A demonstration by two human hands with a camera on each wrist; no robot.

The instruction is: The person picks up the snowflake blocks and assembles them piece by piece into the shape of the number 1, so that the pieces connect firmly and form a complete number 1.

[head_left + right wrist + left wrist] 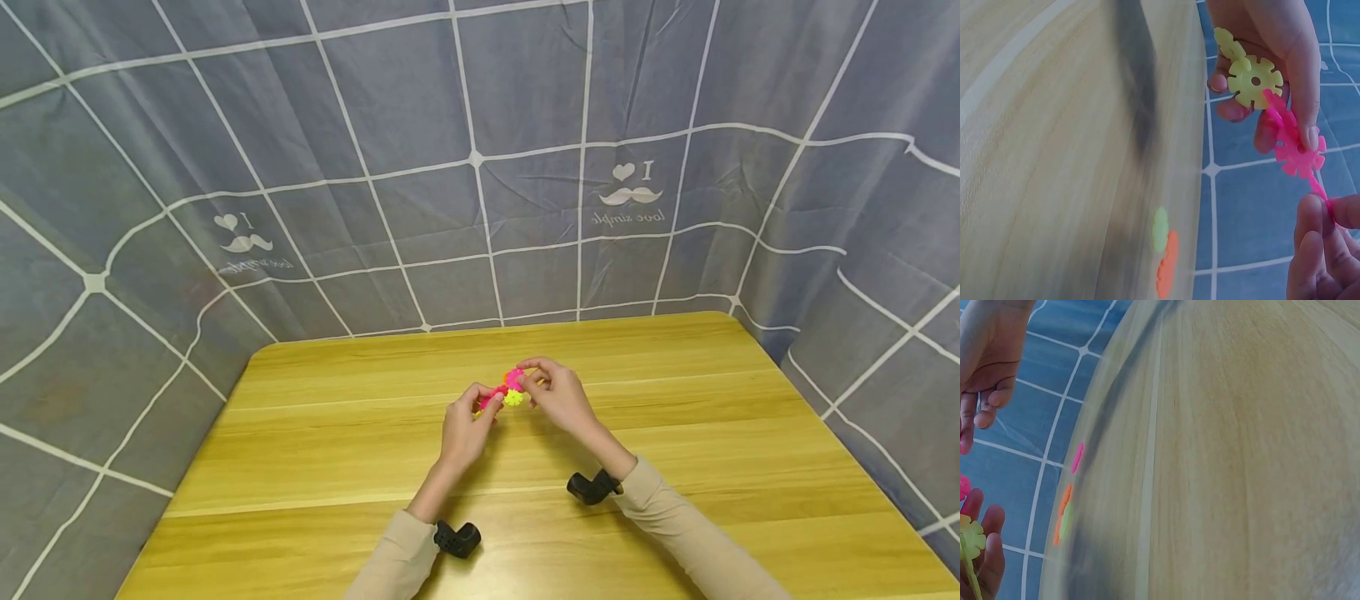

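My left hand holds a short chain of slotted, flower-shaped plastic discs, seen best in the right wrist view. A yellow disc with another yellow one attached sits at the palm end, and a pink disc lies under the thumb at the other end. Finger and thumb of my right hand pinch a further pink disc, nearly edge-on. Its edge meets the chain's pink end. The hands are close together above the far half of the table. My fingers hide part of the chain.
On the wooden table lie a pink disc, an orange disc and a green disc, near the far edge. A grey curtain with white lines hangs behind and at both sides. Black wrist cameras sit on both cuffs.
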